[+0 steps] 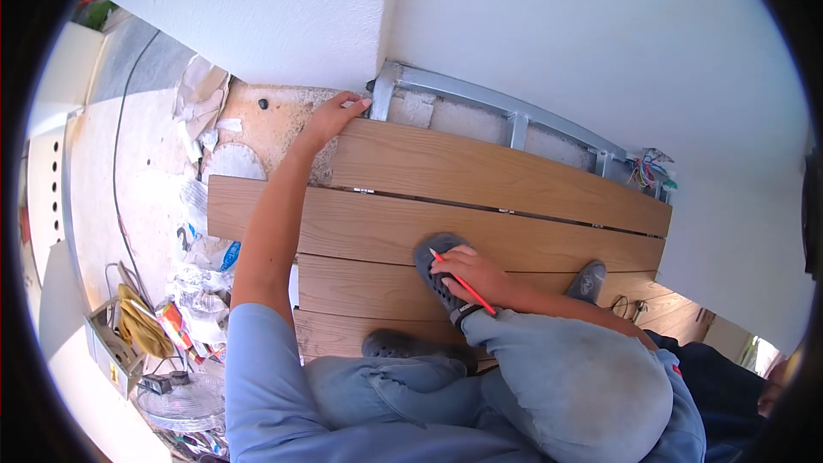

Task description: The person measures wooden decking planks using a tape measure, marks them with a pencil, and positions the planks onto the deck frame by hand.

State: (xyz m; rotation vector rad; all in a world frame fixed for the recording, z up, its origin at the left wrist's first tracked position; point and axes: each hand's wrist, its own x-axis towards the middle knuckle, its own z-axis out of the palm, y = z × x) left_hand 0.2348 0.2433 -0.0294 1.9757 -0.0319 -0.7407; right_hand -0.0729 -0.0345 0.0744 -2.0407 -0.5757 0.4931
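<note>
My left hand point(337, 118) reaches to the upper left corner of the top wood-look plank point(497, 167), by the end post of the grey metal frame point(463, 87). Its fingers are bent together there, and what they pinch, if anything, is too small to make out. A red pencil point(467, 281) is in my right hand point(471, 274), which rests over my grey clog point(439, 270) on the planks. Below the top plank lies a longer plank point(377, 221), its left end sticking out past the others. A dark gap with small light clips runs between these two.
White walls point(591, 26) rise behind the frame. Loose coloured wires point(647, 173) poke out at its right end. On the left floor lie plastic wrapping point(201, 291), torn cardboard point(201, 103), a metal box with yellow gloves point(141, 321) and a black cable point(117, 163). Another person's hand point(776, 386) shows at the right edge.
</note>
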